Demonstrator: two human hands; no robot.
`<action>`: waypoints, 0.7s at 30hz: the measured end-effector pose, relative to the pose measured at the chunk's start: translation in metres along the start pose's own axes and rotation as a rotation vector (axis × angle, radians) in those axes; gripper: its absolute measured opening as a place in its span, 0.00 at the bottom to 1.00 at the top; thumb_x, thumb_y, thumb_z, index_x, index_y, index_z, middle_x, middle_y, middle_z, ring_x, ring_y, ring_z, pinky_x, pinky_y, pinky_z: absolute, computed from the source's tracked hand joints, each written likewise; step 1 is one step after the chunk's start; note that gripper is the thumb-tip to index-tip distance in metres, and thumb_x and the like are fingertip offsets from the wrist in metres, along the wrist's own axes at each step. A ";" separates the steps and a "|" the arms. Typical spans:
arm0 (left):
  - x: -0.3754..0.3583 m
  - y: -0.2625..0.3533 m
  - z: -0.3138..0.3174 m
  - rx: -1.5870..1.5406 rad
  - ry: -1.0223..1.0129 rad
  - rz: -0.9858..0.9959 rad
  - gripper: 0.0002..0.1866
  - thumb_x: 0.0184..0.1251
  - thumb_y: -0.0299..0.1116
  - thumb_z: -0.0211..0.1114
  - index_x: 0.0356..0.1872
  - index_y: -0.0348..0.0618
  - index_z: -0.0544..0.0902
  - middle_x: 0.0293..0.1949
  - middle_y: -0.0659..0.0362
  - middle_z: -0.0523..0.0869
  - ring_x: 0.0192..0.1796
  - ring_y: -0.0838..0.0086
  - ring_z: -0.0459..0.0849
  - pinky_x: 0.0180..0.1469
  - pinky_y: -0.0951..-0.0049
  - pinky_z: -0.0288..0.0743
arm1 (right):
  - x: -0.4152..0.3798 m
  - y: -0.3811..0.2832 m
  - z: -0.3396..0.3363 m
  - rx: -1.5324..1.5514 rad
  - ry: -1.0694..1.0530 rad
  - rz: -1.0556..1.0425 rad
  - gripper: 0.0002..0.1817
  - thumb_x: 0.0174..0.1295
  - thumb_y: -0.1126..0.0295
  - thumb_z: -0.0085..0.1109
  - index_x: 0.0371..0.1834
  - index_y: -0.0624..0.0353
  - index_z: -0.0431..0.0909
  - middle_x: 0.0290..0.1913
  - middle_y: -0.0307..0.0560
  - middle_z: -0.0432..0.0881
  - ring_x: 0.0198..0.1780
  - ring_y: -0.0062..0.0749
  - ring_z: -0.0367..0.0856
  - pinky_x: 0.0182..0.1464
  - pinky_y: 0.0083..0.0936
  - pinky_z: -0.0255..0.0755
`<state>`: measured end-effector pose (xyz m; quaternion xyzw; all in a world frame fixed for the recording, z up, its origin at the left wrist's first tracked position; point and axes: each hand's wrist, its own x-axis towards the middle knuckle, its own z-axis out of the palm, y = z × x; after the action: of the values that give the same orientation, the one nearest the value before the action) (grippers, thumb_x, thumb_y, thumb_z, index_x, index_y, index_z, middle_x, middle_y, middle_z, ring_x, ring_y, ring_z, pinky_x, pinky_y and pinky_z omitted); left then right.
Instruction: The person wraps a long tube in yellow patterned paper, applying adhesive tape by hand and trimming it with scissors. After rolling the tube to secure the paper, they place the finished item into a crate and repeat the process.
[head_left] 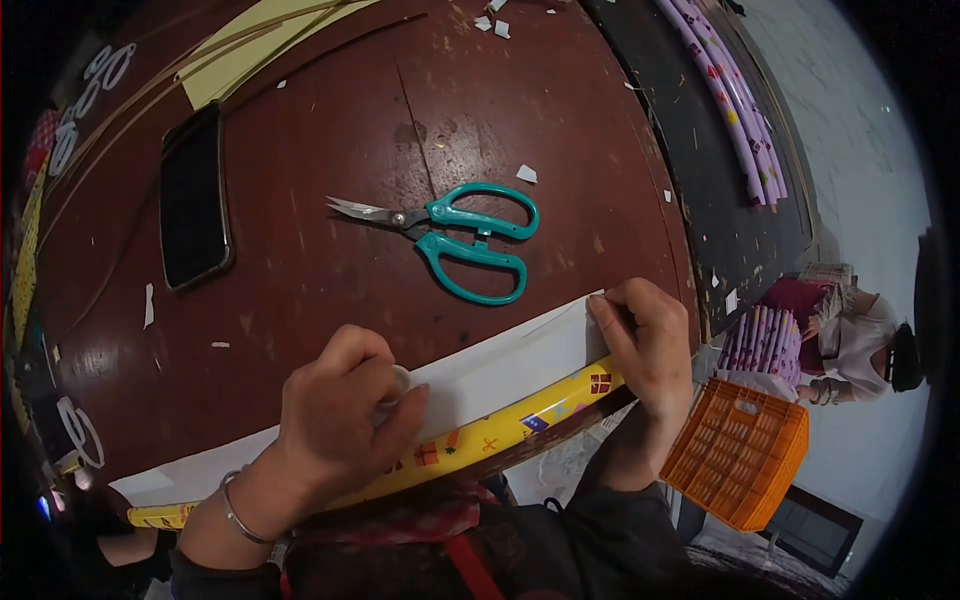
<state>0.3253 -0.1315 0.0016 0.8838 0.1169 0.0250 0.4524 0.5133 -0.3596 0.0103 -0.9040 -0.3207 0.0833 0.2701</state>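
A sheet of wrapping paper (490, 368) lies along the table's near edge, white side up. Its near side curls into a roll (530, 412), yellow with printed gift boxes. My left hand (340, 405) is closed over the middle of the sheet, with a small whitish round piece (402, 378), possibly a tape roll, between thumb and fingers. At the sheet's right end, my right hand (648, 340) pinches the far corner between thumb and finger. Beyond the paper lie scissors (470, 240) with teal handles, blades a little apart and pointing left.
A dark phone (195, 200) lies at left, near thin strips and yellow paper (235, 50). White paper scraps (527, 174) dot the brown table (320, 130). Purple rolls (730, 100) rest on a black surface. An orange crate (740, 455) and another person (860, 340) are at right.
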 end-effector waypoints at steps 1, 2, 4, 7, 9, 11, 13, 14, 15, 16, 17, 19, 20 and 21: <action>0.000 -0.002 0.002 0.002 0.020 0.017 0.12 0.58 0.30 0.72 0.21 0.42 0.77 0.36 0.58 0.77 0.22 0.68 0.81 0.25 0.69 0.77 | 0.000 0.000 0.000 0.017 -0.001 0.012 0.07 0.58 0.73 0.66 0.29 0.64 0.78 0.25 0.53 0.76 0.27 0.49 0.78 0.31 0.37 0.71; 0.000 -0.004 0.004 0.001 0.024 0.011 0.12 0.58 0.30 0.72 0.21 0.42 0.77 0.36 0.58 0.77 0.22 0.68 0.81 0.25 0.69 0.77 | 0.000 0.000 0.000 0.017 -0.007 0.007 0.07 0.58 0.73 0.66 0.29 0.64 0.78 0.25 0.53 0.76 0.27 0.49 0.78 0.31 0.37 0.71; 0.000 -0.006 0.008 0.041 0.075 0.086 0.13 0.58 0.32 0.71 0.20 0.43 0.76 0.33 0.59 0.76 0.22 0.67 0.79 0.24 0.69 0.75 | 0.001 0.000 0.000 -0.018 -0.002 0.009 0.07 0.59 0.73 0.66 0.29 0.65 0.78 0.25 0.53 0.76 0.26 0.48 0.77 0.30 0.36 0.70; 0.001 -0.007 0.008 0.125 0.109 0.090 0.14 0.57 0.33 0.70 0.18 0.43 0.75 0.32 0.59 0.75 0.22 0.68 0.78 0.23 0.68 0.73 | 0.001 0.000 -0.001 -0.008 -0.016 0.014 0.07 0.59 0.73 0.65 0.29 0.65 0.78 0.25 0.54 0.76 0.26 0.48 0.77 0.30 0.36 0.70; 0.002 -0.007 0.007 0.141 0.096 0.093 0.14 0.57 0.33 0.70 0.18 0.43 0.75 0.32 0.59 0.75 0.22 0.68 0.78 0.23 0.68 0.73 | 0.001 0.000 -0.001 -0.005 -0.019 0.012 0.08 0.59 0.73 0.65 0.29 0.65 0.78 0.25 0.54 0.76 0.26 0.48 0.77 0.30 0.36 0.70; 0.002 -0.006 0.006 0.158 0.078 0.102 0.14 0.56 0.33 0.70 0.18 0.43 0.75 0.32 0.59 0.74 0.23 0.69 0.78 0.23 0.69 0.72 | 0.001 0.000 -0.001 -0.003 -0.017 0.016 0.08 0.60 0.73 0.65 0.29 0.66 0.79 0.25 0.54 0.76 0.26 0.48 0.77 0.30 0.35 0.70; 0.003 -0.005 0.006 0.208 0.088 0.118 0.13 0.55 0.32 0.70 0.17 0.42 0.76 0.31 0.59 0.74 0.23 0.69 0.78 0.22 0.69 0.72 | 0.002 -0.001 -0.002 -0.017 -0.017 0.020 0.08 0.60 0.73 0.65 0.30 0.66 0.79 0.25 0.54 0.76 0.26 0.47 0.77 0.30 0.35 0.70; 0.004 -0.005 0.005 0.207 0.090 0.119 0.13 0.55 0.32 0.70 0.17 0.42 0.76 0.31 0.59 0.74 0.23 0.69 0.78 0.22 0.69 0.72 | 0.002 -0.001 -0.002 -0.019 -0.017 0.018 0.08 0.60 0.73 0.65 0.30 0.66 0.79 0.25 0.54 0.76 0.26 0.47 0.77 0.30 0.35 0.70; 0.005 -0.005 0.004 0.213 0.092 0.128 0.13 0.54 0.32 0.70 0.17 0.42 0.76 0.31 0.59 0.74 0.23 0.69 0.78 0.23 0.69 0.72 | 0.002 -0.001 -0.001 -0.017 -0.012 0.015 0.08 0.60 0.73 0.65 0.30 0.66 0.79 0.25 0.54 0.76 0.25 0.47 0.77 0.30 0.35 0.70; 0.005 -0.006 0.004 0.220 0.094 0.136 0.13 0.54 0.32 0.70 0.16 0.42 0.76 0.31 0.59 0.74 0.22 0.69 0.78 0.23 0.68 0.72 | 0.002 -0.001 -0.001 -0.015 -0.007 0.012 0.08 0.60 0.73 0.65 0.30 0.67 0.79 0.24 0.54 0.76 0.25 0.47 0.77 0.29 0.35 0.70; 0.005 -0.006 0.003 0.221 0.097 0.135 0.13 0.54 0.32 0.70 0.16 0.42 0.76 0.31 0.59 0.74 0.22 0.69 0.78 0.23 0.68 0.72 | 0.002 0.000 0.000 -0.015 -0.007 0.009 0.08 0.60 0.73 0.65 0.30 0.67 0.79 0.24 0.54 0.76 0.25 0.47 0.77 0.29 0.35 0.70; 0.005 -0.006 0.004 0.213 0.090 0.128 0.13 0.53 0.32 0.70 0.15 0.41 0.76 0.30 0.59 0.74 0.23 0.68 0.78 0.24 0.68 0.72 | 0.001 0.002 0.000 -0.009 -0.004 0.017 0.08 0.60 0.73 0.66 0.30 0.67 0.79 0.24 0.54 0.75 0.24 0.44 0.76 0.29 0.34 0.69; 0.005 -0.006 0.004 0.212 0.092 0.125 0.13 0.53 0.32 0.70 0.15 0.41 0.76 0.30 0.59 0.74 0.23 0.68 0.78 0.24 0.68 0.72 | 0.001 0.001 0.000 -0.010 -0.007 0.015 0.08 0.60 0.73 0.66 0.30 0.67 0.79 0.24 0.54 0.75 0.24 0.44 0.76 0.29 0.34 0.69; 0.005 -0.006 0.004 0.211 0.086 0.127 0.13 0.52 0.32 0.71 0.15 0.41 0.76 0.29 0.59 0.74 0.23 0.68 0.78 0.24 0.68 0.72 | 0.001 0.000 0.000 0.009 -0.001 0.027 0.07 0.60 0.74 0.66 0.30 0.67 0.79 0.23 0.53 0.75 0.24 0.42 0.76 0.29 0.32 0.69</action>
<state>0.3292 -0.1302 -0.0056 0.9303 0.0819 0.0791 0.3488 0.5141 -0.3585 0.0106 -0.9071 -0.3081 0.0889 0.2728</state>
